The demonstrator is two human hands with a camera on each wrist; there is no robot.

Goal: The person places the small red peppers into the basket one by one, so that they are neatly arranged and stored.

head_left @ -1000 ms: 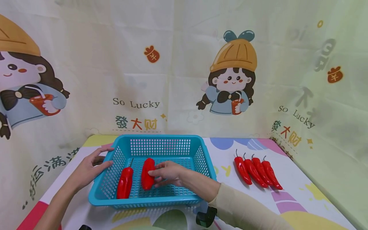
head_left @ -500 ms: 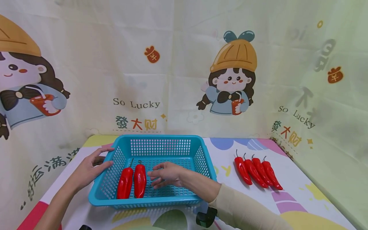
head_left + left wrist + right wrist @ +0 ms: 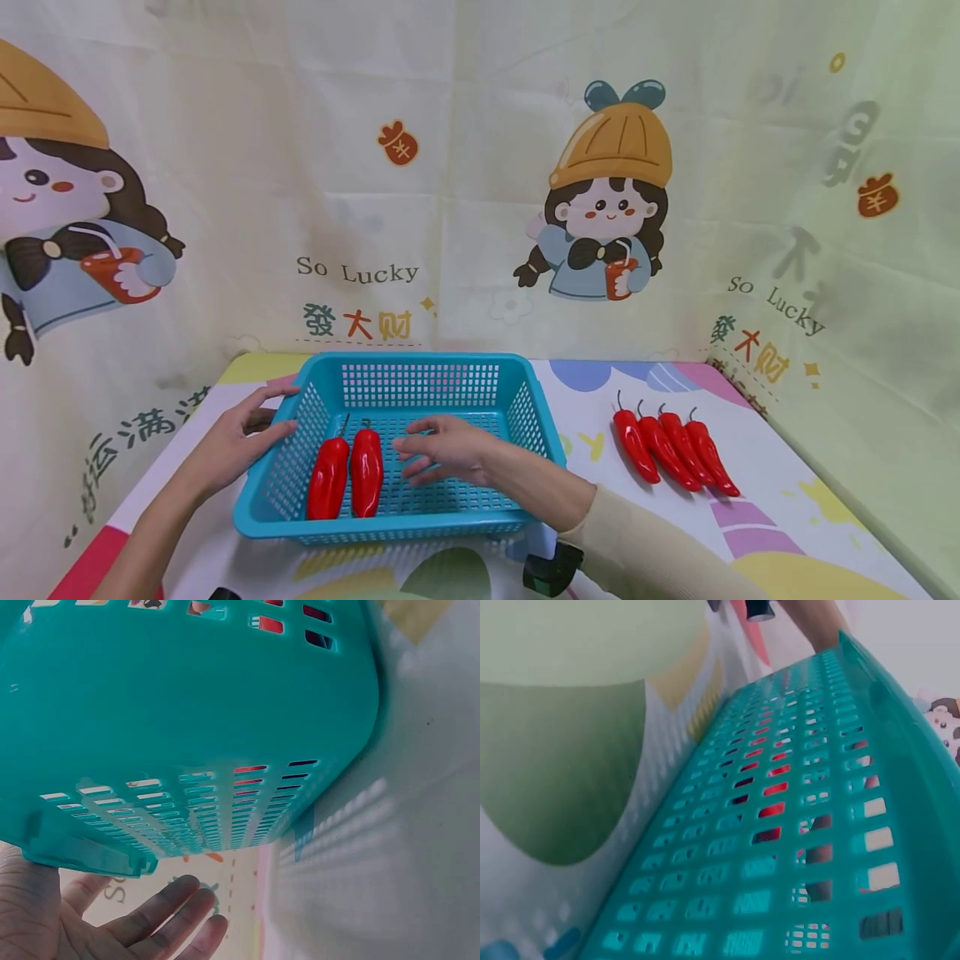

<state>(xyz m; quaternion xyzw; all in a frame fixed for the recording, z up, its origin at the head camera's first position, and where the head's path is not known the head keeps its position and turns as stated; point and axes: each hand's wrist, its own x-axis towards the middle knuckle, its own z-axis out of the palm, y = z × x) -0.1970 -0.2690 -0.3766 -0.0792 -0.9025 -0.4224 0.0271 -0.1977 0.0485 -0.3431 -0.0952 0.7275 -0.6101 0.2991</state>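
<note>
A blue plastic basket with perforated walls stands on the table. Inside, at its left, two red chili peppers lie side by side, stems toward the back. My left hand rests on the basket's left rim with thumb and forefinger; in the left wrist view its other fingers extend loosely beside the wall. Just right of the second red pepper, my right hand hovers inside the basket with fingers apart, holding nothing. The right wrist view shows only the basket's front wall, with red behind its holes.
Several more red chili peppers lie in a slanted row on the table to the basket's right. A patterned cloth hangs behind the table. Dark wrist gear sits under the right forearm, in front of the basket.
My right hand let go of the second pepper, which now lies beside the first. Since then the hand has drawn slightly right. My left hand stays on the rim.
</note>
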